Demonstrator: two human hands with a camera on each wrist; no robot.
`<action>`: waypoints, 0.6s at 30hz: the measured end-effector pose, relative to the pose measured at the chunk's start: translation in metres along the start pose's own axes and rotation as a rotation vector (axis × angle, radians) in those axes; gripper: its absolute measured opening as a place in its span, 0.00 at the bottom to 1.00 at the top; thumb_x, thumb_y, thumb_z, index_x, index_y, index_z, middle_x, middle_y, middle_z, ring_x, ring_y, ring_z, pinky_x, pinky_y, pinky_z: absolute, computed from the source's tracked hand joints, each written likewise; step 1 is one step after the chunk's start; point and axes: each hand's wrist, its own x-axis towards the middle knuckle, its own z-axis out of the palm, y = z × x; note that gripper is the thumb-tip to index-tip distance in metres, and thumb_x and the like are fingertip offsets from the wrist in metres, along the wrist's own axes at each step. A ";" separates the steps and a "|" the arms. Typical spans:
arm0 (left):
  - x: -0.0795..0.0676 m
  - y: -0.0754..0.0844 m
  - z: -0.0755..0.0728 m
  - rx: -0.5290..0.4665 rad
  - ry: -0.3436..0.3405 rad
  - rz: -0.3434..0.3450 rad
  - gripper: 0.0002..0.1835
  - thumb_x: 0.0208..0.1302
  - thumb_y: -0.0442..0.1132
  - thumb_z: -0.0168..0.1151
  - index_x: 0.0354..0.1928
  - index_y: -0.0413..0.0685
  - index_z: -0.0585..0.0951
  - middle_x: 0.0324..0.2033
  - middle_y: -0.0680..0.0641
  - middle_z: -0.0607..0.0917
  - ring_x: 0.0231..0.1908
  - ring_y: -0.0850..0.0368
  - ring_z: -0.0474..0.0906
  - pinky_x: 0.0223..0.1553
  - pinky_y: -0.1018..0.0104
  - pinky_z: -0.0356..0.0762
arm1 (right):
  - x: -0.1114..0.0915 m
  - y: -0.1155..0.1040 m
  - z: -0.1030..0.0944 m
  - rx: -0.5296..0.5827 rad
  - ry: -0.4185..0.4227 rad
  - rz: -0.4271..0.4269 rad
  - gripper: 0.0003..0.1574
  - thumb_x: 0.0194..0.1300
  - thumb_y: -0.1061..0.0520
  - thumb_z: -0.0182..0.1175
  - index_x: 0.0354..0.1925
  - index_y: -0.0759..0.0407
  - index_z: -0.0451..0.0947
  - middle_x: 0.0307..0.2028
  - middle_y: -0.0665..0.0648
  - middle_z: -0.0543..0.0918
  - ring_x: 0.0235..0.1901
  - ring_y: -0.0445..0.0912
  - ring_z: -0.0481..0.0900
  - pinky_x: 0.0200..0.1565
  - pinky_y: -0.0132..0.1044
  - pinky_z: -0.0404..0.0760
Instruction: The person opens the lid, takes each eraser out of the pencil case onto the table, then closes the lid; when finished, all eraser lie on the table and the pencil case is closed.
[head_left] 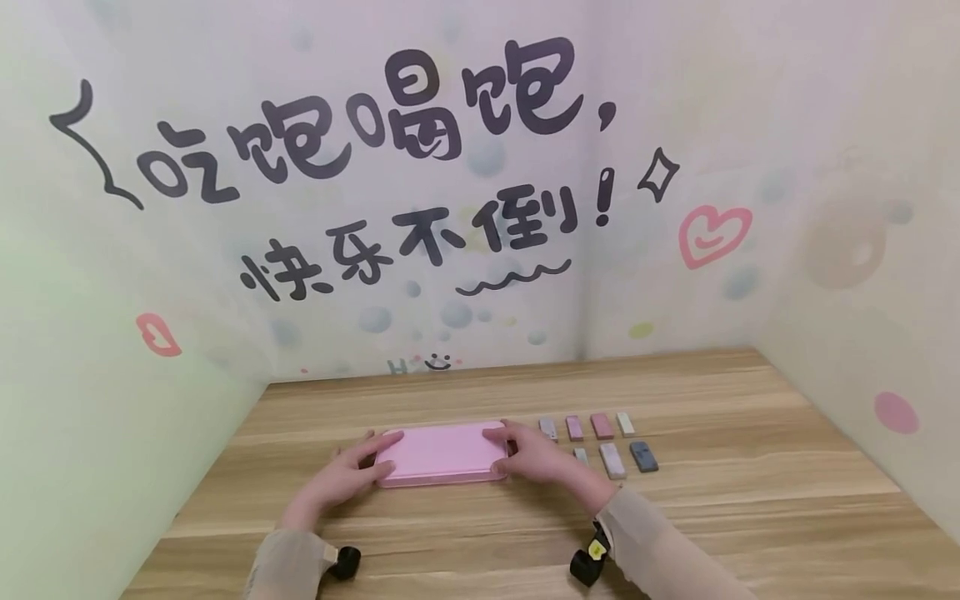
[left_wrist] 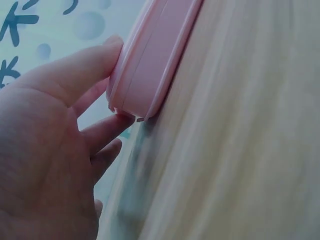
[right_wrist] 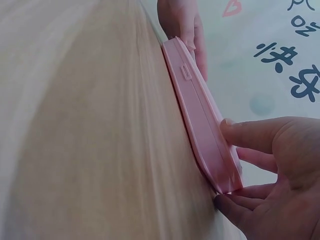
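Observation:
A closed pink case, rectangular with rounded corners, lies flat on the wooden table between both hands. My left hand holds its left end. In the left wrist view, the thumb presses the lid edge of the pink case while other fingers touch the end. At the opposite end, my right hand grips the case, one finger over the top and the thumb at the front corner. From the right wrist, the front side of the case shows a small latch. What is inside is hidden.
To the right of the case, several small rectangular blocks lie in two rows, among them a red block, a white block and a dark grey block. The wooden table meets a printed wall covering behind.

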 end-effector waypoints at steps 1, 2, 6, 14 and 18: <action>0.001 0.001 0.000 0.006 0.003 -0.008 0.29 0.68 0.54 0.58 0.69 0.61 0.70 0.71 0.38 0.60 0.73 0.38 0.42 0.64 0.33 0.21 | 0.001 0.001 0.000 0.000 0.004 0.002 0.32 0.61 0.60 0.67 0.63 0.61 0.74 0.68 0.72 0.61 0.68 0.62 0.60 0.65 0.56 0.61; 0.002 0.002 0.001 0.014 0.007 -0.009 0.29 0.68 0.55 0.57 0.69 0.60 0.70 0.71 0.37 0.59 0.73 0.38 0.42 0.64 0.32 0.20 | 0.002 0.002 -0.001 -0.001 0.007 0.002 0.32 0.61 0.61 0.67 0.63 0.61 0.74 0.68 0.72 0.61 0.67 0.63 0.60 0.65 0.56 0.61; 0.004 0.005 0.001 0.032 0.024 0.007 0.28 0.69 0.54 0.56 0.69 0.57 0.70 0.71 0.35 0.60 0.72 0.36 0.43 0.62 0.31 0.19 | 0.006 0.004 -0.002 -0.016 0.018 0.004 0.32 0.60 0.61 0.67 0.63 0.60 0.74 0.68 0.71 0.63 0.67 0.62 0.61 0.65 0.56 0.61; 0.008 0.004 0.000 0.035 0.017 0.003 0.29 0.68 0.54 0.58 0.69 0.58 0.71 0.70 0.36 0.61 0.72 0.36 0.45 0.62 0.30 0.20 | 0.008 0.005 -0.004 -0.045 0.013 0.015 0.32 0.60 0.58 0.68 0.63 0.58 0.74 0.66 0.69 0.67 0.64 0.61 0.66 0.63 0.56 0.65; 0.008 0.005 -0.006 0.053 0.040 0.011 0.32 0.68 0.56 0.57 0.71 0.55 0.68 0.71 0.36 0.59 0.71 0.34 0.46 0.61 0.30 0.18 | 0.006 0.003 -0.014 -0.037 0.012 0.023 0.34 0.62 0.52 0.66 0.65 0.56 0.72 0.66 0.68 0.67 0.62 0.61 0.69 0.60 0.56 0.69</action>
